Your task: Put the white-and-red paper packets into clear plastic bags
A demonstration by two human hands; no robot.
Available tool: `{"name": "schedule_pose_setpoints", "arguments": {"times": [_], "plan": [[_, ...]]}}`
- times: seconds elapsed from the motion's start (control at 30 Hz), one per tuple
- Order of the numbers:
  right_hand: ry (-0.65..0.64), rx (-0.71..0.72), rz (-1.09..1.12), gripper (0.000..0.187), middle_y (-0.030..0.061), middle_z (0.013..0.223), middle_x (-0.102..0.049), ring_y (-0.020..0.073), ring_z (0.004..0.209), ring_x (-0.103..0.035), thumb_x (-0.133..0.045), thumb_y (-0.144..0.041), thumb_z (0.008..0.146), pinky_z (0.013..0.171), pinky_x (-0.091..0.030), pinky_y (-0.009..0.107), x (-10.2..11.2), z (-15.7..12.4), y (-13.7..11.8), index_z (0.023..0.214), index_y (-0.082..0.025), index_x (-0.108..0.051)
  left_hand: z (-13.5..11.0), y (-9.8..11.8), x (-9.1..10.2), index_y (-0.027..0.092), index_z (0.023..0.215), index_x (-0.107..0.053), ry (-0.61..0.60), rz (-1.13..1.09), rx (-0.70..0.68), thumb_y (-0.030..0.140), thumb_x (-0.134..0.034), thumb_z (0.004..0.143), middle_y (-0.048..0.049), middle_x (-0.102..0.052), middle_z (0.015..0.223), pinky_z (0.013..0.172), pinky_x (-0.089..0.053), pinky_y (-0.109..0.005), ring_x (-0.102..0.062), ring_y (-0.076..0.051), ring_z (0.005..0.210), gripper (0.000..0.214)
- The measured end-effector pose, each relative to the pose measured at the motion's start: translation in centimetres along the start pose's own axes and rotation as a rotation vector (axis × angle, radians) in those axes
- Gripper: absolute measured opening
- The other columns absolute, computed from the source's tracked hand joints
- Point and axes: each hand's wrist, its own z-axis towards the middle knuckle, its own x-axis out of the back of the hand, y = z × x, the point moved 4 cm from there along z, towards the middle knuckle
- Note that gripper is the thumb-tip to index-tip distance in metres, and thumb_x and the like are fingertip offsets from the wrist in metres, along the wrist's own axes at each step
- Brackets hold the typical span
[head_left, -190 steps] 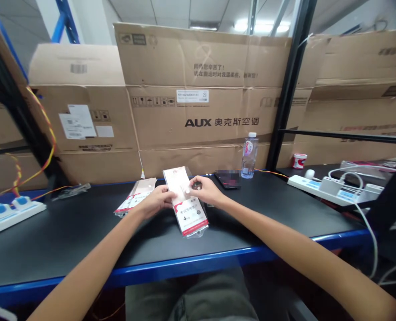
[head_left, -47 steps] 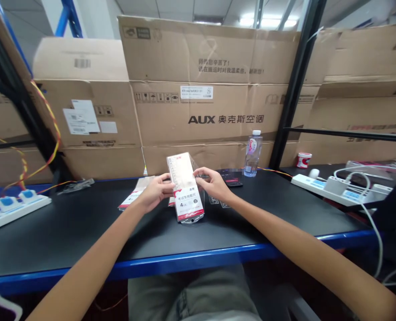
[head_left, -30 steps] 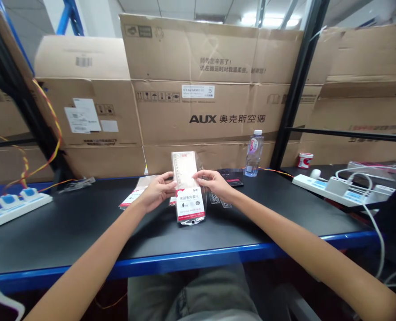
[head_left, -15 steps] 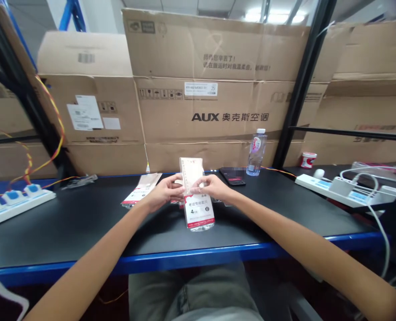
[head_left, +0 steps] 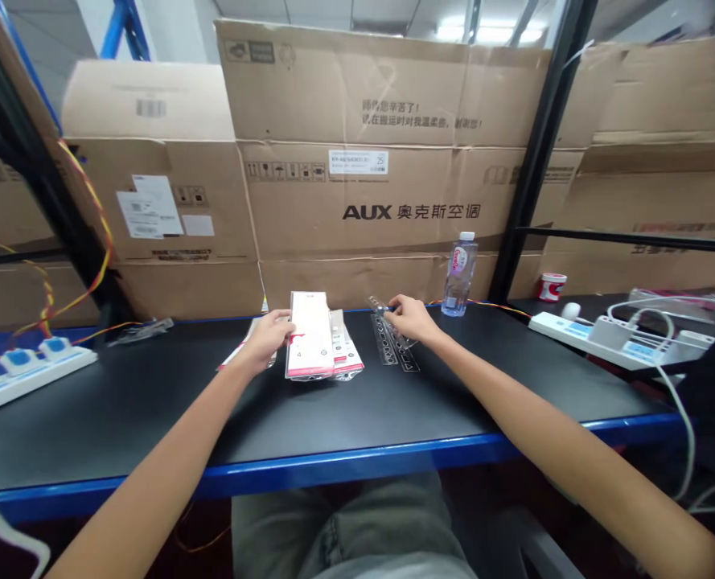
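Bench (head_left: 121, 418) open to front edge (head_left: 333, 465) | left hand (head_left: 265, 339): packet (head_left: 309, 334) (right hand (head_left: 411, 318): ruler (head_left: 390, 338))

Workbench, black top (head_left: 121, 426), blue front edge, is carrying: packaged ruler sets (head_left: 324, 350), overlapping mid-bench; a clear plastic ruler (head_left: 390, 342) just beside them; a water bottle (head_left: 459, 275) toward the back; a white power strip (head_left: 25, 379) at the left end; another power strip (head_left: 610, 338) at the right.

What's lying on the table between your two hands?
In the head view, white-and-red ruler packets lie between the left hand and right hand. A clear plastic ruler lies just below the right hand.
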Motion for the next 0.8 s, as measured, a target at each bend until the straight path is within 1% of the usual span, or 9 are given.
{"name": "schedule_pose_setpoints", "arguments": {"times": [0.13, 0.2, 0.27, 0.37, 0.43, 0.53, 0.67, 0.73, 0.8], "plan": [[-0.101, -0.049, -0.003, 0.026, 0.0033, 0.063, -0.070, 0.0162, 0.055, -0.066, -0.061, -0.025, 0.081, 0.061, -0.050, 0.024, -0.4, 0.0, 0.3, 0.105, -0.014, -0.066, -0.1, -0.1, -0.4, 0.014, 0.114, -0.055, -0.010, -0.050, 0.020, 0.015, -0.069, 0.064, -0.0066, -0.069, 0.086, 0.065, -0.050, -0.027, -0.067, -0.018, 0.075, 0.052], [-0.125, -0.053, -0.081, 0.023, 0.0043, 0.066, -0.071, 0.0174, 0.060, -0.067, -0.062, -0.027, 0.079, 0.063, -0.050, 0.025, -0.3, 0.0, 0.3, 0.098, -0.016, -0.070, -0.2, 0.0, -0.6, 0.015, 0.113, -0.055, -0.012, -0.051, 0.025, 0.014, -0.070, 0.064, -0.0063, -0.069, 0.086, 0.067, -0.051, -0.028, -0.068, -0.018, 0.076, 0.051], [-0.103, -0.044, -0.211, 0.020, 0.0068, 0.072, -0.072, 0.0200, 0.068, -0.069, -0.064, -0.030, 0.076, 0.066, -0.048, 0.026, 0.0, 0.0, 0.1, 0.088, -0.017, -0.073, -0.3, 0.0, -0.6, 0.015, 0.111, -0.056, -0.012, -0.028, 0.032, 0.014, -0.070, 0.065, -0.0061, -0.069, 0.084, 0.067, -0.051, -0.028, -0.068, -0.019, 0.075, 0.048], [-0.089, 0.023, -0.308, 0.019, 0.0084, 0.078, -0.073, 0.0219, 0.076, -0.068, -0.065, -0.032, 0.074, 0.067, -0.047, 0.026, 0.0, -0.2, -0.4, 0.081, -0.018, -0.076, -0.1, -0.2, -0.4, 0.015, 0.109, -0.057, -0.007, -0.011, 0.036, 0.016, -0.073, 0.066, -0.0066, -0.069, 0.084, 0.065, -0.052, -0.028, -0.068, -0.019, 0.074, 0.046], [-0.152, 0.087, -0.285, 0.019, 0.0066, 0.078, -0.073, 0.0202, 0.075, -0.067, -0.064, -0.033, 0.074, 0.066, -0.046, 0.025, -0.6, -0.5, -0.9, 0.080, -0.019, -0.076, 0.0, -0.5, -0.3, 0.015, 0.111, -0.056, -0.017, -0.034, 0.047, 0.019, -0.075, 0.068, -0.0073, -0.070, 0.085, 0.065, -0.052, -0.029, -0.069, -0.020, 0.076, 0.047], [-0.246, 0.137, -0.296, 0.020, 0.0051, 0.082, -0.073, 0.0194, 0.076, -0.067, -0.067, -0.035, 0.071, 0.066, -0.046, 0.024, -1.6, -1.1, -1.4, 0.082, -0.021, -0.076, 0.2, -0.8, -0.5, 0.016, 0.113, -0.054, -0.062, -0.111, 0.054, 0.023, -0.075, 0.073, -0.0087, -0.070, 0.092, 0.070, -0.055, -0.030, -0.070, -0.020, 0.081, 0.046], [-0.269, 0.130, -0.379, 0.022, 0.0073, 0.092, -0.073, 0.0223, 0.082, -0.067, -0.071, -0.037, 0.068, 0.068, -0.046, 0.026, -2.1, -1.6, -1.5, 0.083, -0.022, -0.076, -0.1, -0.5, -1.0, 0.016, 0.117, -0.052, -0.136, -0.192, 0.029, 0.026, -0.074, 0.078, -0.0103, -0.070, 0.099, 0.079, -0.056, -0.032, -0.071, -0.020, 0.088, 0.046], [-0.260, 0.120, -0.394, 0.023, 0.0083, 0.094, -0.073, 0.0231, 0.084, -0.067, -0.072, -0.038, 0.068, 0.068, -0.046, 0.027, -2.1, -1.7, -1.5, 0.084, -0.022, -0.076, -0.4, -0.5, -1.4, 0.017, 0.123, -0.050, -0.176, -0.164, 0.034, 0.026, -0.073, 0.080, -0.0110, -0.070, 0.102, 0.079, -0.057, -0.035, -0.071, -0.021, 0.088, 0.050], [-0.258, 0.110, -0.396, 0.023, 0.0089, 0.094, -0.072, 0.0229, 0.083, -0.067, -0.073, -0.038, 0.067, 0.069, -0.047, 0.027, -2.1, -1.7, -1.5, 0.083, -0.021, -0.075, -0.5, -0.7, -1.6, 0.018, 0.129, -0.050, -0.200, -0.070, 0.015, 0.027, -0.072, 0.079, -0.0114, -0.070, 0.107, 0.078, -0.057, -0.036, -0.071, -0.023, 0.090, 0.055]]}}
